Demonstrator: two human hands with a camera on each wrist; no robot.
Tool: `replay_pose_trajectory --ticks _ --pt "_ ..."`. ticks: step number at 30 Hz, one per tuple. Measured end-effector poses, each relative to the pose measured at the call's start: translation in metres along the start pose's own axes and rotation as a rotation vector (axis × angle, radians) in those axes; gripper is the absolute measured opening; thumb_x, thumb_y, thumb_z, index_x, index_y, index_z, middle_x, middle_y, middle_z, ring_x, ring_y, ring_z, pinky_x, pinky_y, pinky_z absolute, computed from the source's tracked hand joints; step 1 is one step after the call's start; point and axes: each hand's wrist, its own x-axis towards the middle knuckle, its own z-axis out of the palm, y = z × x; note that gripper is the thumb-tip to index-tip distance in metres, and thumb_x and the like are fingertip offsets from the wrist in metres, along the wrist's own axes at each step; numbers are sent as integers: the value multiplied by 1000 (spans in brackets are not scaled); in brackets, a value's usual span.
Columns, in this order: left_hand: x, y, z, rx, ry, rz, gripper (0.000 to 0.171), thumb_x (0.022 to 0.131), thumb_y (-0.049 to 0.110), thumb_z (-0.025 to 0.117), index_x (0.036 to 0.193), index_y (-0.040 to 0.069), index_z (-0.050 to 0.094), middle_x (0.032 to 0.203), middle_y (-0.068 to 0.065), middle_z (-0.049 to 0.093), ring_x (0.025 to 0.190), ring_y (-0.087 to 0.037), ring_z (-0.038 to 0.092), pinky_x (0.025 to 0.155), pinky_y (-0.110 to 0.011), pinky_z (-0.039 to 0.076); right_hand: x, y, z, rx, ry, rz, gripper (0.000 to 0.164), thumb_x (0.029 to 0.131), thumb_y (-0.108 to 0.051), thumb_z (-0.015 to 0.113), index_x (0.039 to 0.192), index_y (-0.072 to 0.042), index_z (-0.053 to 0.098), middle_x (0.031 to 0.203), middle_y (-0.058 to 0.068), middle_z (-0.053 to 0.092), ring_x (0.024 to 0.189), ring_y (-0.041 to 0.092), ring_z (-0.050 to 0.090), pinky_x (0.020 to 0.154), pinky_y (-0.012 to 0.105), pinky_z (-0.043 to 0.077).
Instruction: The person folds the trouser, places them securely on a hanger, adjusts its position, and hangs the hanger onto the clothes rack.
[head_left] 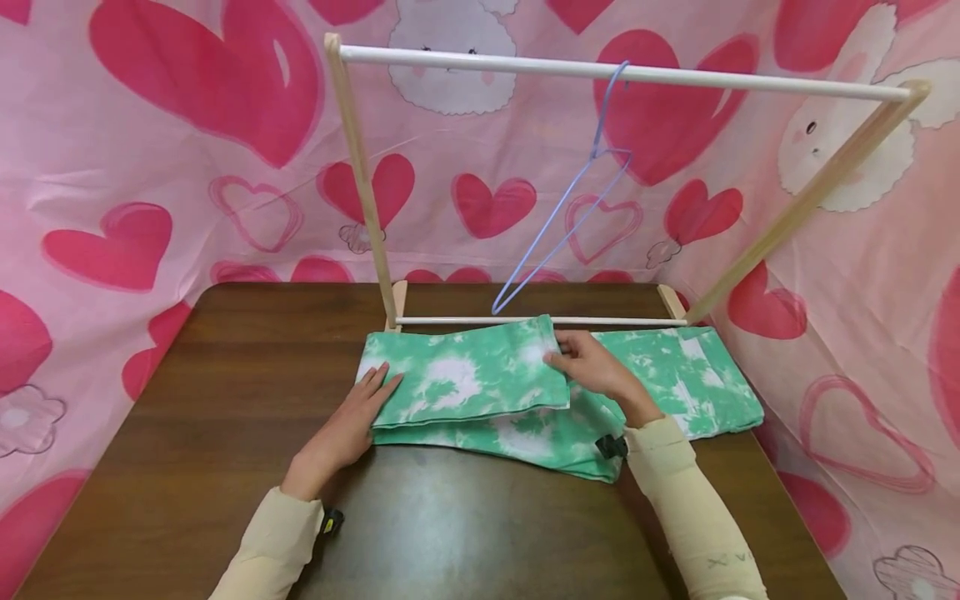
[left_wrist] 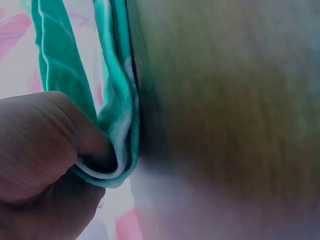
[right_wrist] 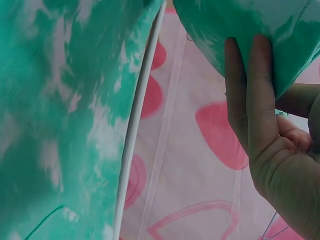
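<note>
A green-and-white tie-dye garment lies folded on the table, its upper layer raised along the front and right. My left hand is at its left end, fingers laid over the top. The left wrist view shows the thumb of that hand tucked into the looped fold of the cloth. At the right end, my right hand pinches the lifted corner. In the right wrist view, two straight fingers lie along one side of that cloth, with the thumb partly hidden behind it.
Another folded tie-dye garment lies on the right of the brown table. Behind stands a rack with wooden posts and a white top rail. A blue hanger hangs from it. Heart-print cloth encloses the back and sides.
</note>
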Motion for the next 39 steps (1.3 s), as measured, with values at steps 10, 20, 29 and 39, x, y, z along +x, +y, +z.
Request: replay_pose_trajectory --ticks 10,20,29,39 --pt "0 5 0 38 16 39 80 83 -23 63 155 1 39 164 -24 27 152 -46 20 115 -60 34 -7 6 -7 -35 9 -7 21 106 -11 54 120 -1 67 71 4 52 57 10 37 60 29 38" --pt "0 8 -1 37 -16 -13 73 89 -15 62 155 1 37 165 -20 27 152 -43 24 114 -57 36 -15 9 -24 -72 46 -19 18 106 -9 52 115 0 66 65 1 38 54 9 29 59 30 36" --pt "6 19 5 61 -13 25 65 94 -11 56 155 1 38 165 -21 27 153 -42 23 116 -57 33 -20 16 -33 -80 96 -39 14 105 -8 54 109 -1 65 68 5 40 55 12 35 58 30 38" --pt "17 34 12 105 5 126 62 93 -11 56 153 -3 40 163 -25 31 151 -45 26 118 -56 32 -31 32 -48 -74 127 -15 28 106 -8 53 131 1 61 65 3 39 52 11 33 55 31 37"
